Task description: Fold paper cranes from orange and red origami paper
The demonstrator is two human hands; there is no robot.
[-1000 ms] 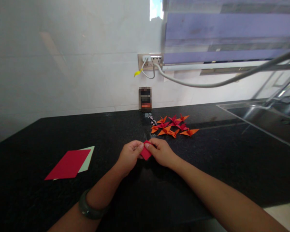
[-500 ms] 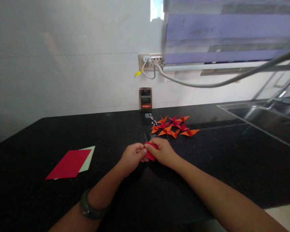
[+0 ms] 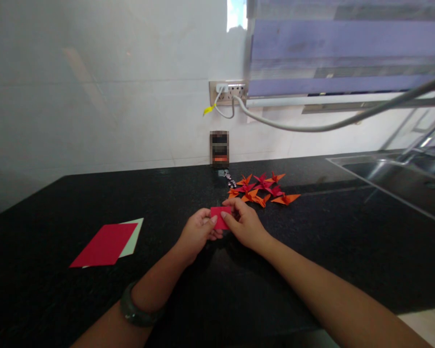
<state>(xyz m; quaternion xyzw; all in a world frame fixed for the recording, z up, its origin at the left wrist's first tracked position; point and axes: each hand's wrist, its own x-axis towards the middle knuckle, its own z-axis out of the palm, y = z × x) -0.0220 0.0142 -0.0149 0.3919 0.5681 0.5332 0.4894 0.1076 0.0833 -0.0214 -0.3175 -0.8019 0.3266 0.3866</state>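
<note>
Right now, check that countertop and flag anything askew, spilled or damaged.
No spill or damage shows. Only the red paper sheet lies askew over the pale green sheet, their edges out of line.

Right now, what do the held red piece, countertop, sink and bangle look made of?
Red piece: likely matte paper; flat, straight-edged, no gloss.
Countertop: probably polished stone, natural or engineered; black, faintly speckled, soft reflections.
Sink: metal, likely stainless steel; grey, with bright reflections.
Bangle: smooth, dark, with a small highlight; stone, glass or plastic, can't tell.
</note>
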